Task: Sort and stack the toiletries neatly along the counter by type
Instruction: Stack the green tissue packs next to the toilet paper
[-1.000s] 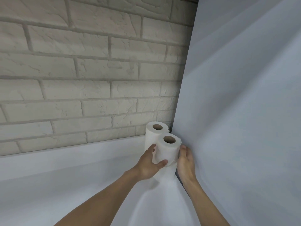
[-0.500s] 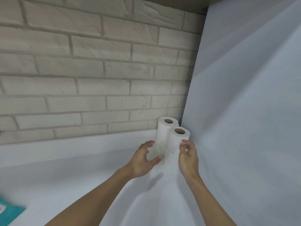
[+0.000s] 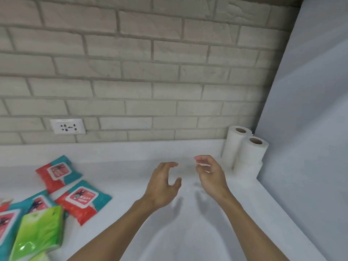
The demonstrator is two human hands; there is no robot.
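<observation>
Standing upright, stacked in the tabletop's (image 3: 131,166) far right corner: white paper rolls (image 3: 244,153). Lying scattered far left: red-and-teal wipe packs (image 3: 82,199), green tissue pack (image 3: 39,234).

Soft white paper toilet rolls (image 3: 243,153) with brown cardboard cores (image 3: 255,141) stand on a smooth, matt white counter (image 3: 188,232). Glossy plastic-film wipes packs (image 3: 82,201) and a shiny green plastic-wrapped tissue pack (image 3: 39,234) lie below a rough, matt brick wall (image 3: 131,72).
</observation>
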